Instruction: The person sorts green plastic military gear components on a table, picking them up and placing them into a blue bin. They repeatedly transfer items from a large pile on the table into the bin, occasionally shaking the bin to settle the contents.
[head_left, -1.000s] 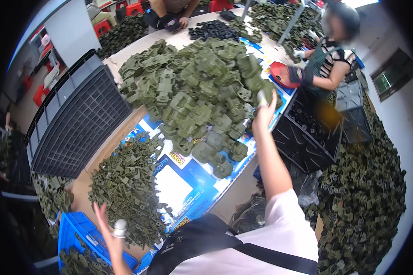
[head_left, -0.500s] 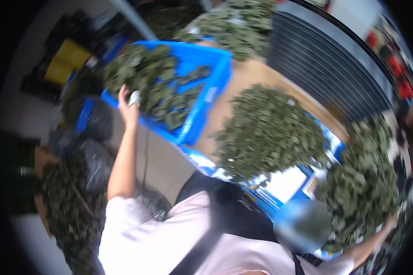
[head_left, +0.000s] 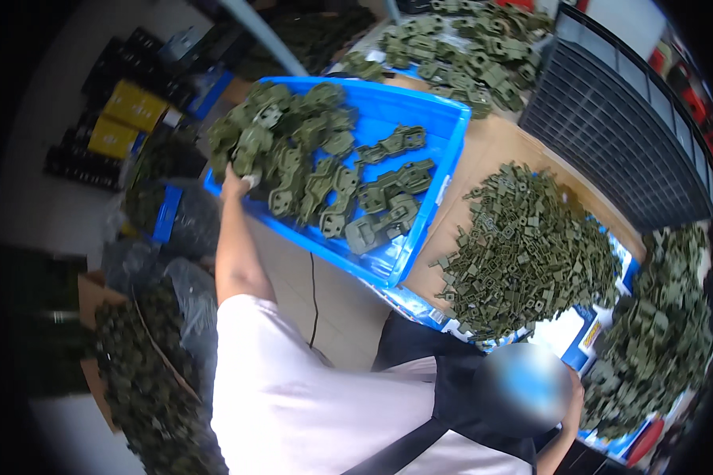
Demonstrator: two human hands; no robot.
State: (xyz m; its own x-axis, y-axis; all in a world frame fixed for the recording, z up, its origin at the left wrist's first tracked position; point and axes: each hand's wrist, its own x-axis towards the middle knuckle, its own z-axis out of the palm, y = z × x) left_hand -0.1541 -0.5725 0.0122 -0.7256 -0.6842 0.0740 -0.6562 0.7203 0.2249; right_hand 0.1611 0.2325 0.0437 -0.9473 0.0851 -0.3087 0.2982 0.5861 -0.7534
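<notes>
My left hand (head_left: 234, 184) reaches out to the near left corner of a blue plastic crate (head_left: 445, 142). It rests against the heap of olive-green plastic parts (head_left: 309, 158) that fills the crate. The fingers are closed around a small whitish object (head_left: 250, 180). My left arm runs up from my white sleeve (head_left: 293, 380). My right hand is hidden; only a bit of that arm (head_left: 564, 439) shows at the lower right, near another green pile (head_left: 665, 332).
A broad pile of small green parts (head_left: 531, 245) lies on the cardboard-covered table beside the crate. A black grid crate (head_left: 618, 134) stands behind it. On the floor are dark bags of green parts (head_left: 142, 380), yellow boxes (head_left: 123, 119) and a thin cable (head_left: 313, 293).
The view has swung left from the table's big pile to the blue crate. My left hand, still holding the small whitish object, has reached the crate's corner.
</notes>
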